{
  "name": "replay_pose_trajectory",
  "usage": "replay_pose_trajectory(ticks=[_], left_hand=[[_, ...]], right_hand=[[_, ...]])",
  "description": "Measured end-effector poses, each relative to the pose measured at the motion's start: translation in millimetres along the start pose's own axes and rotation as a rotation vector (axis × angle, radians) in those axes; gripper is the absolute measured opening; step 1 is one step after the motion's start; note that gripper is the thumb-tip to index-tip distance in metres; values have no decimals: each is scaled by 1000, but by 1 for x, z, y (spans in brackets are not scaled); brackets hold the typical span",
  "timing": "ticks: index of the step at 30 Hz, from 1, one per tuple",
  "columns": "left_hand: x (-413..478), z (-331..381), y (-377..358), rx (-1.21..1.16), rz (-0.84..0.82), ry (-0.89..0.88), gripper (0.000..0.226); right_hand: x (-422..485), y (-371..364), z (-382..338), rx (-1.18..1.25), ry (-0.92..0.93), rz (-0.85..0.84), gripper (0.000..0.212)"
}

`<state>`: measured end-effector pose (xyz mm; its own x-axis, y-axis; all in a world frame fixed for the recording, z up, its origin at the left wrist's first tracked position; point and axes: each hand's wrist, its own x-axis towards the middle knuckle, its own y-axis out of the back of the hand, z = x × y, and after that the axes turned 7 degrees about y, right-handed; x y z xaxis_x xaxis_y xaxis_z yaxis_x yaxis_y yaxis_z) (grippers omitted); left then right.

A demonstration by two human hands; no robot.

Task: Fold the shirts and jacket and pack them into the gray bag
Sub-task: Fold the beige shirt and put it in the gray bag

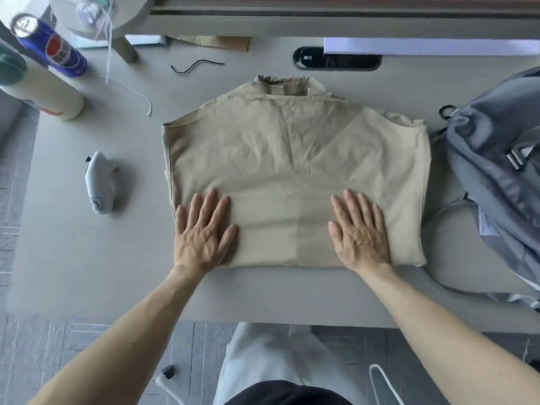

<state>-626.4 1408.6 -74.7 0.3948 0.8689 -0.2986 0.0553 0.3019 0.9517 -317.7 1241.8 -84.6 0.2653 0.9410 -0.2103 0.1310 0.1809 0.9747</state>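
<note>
At the middle of a pale table, a beige garment lies folded into a rough rectangle, its collar end away from the person (whether it is a shirt or the jacket cannot be told). Both hands rest flat on its near part, palms down, fingers straight and slightly spread, gripping nothing. The left hand is at the near left corner and the right hand is toward the near right.

Just beside the garment's right edge sits the gray bag, with straps and a buckle showing, partly cut off by the frame. Left of the garment, apart from it, lies a small white object with a mark that looks like a 3. At the far left are a cream bottle and a blue can with a red and white label, its writing too blurred to read. A short black cord lies beyond the collar.
</note>
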Motion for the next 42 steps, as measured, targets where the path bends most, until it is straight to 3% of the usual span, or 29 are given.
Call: replay_pose_trajectory(ticks=[7,11,14,16,21,32,36,38,40,42], left_hand=[[-13,-51,-4,-238,-24,288,58],[-30,-57,25,-655,86,417,34],[-46,-49,40,-854,-99,490,21],[-53,-49,39,-847,-178,511,31],[-60,-58,23,-782,-150,597,35],[-62,-78,24,-524,-96,666,7],[-65,-75,33,-629,-243,697,6],[-64,-74,43,-732,-314,651,25],[-58,-72,51,-917,-265,624,44],[-51,-65,51,-991,-177,608,43]], right_hand=[[-17,-4,40,31,-108,12,63],[-19,-3,34,19,-163,-49,66],[-18,0,24,20,-185,-79,68],[-17,-2,20,-11,-181,-86,64],[-16,-4,18,-8,-186,-122,66],[-22,-2,40,48,-110,-67,65],[-22,-1,40,45,-116,-86,65],[-21,1,36,55,-129,-73,66],[-18,4,27,71,-150,-52,65],[-16,2,18,90,-174,-57,63]])
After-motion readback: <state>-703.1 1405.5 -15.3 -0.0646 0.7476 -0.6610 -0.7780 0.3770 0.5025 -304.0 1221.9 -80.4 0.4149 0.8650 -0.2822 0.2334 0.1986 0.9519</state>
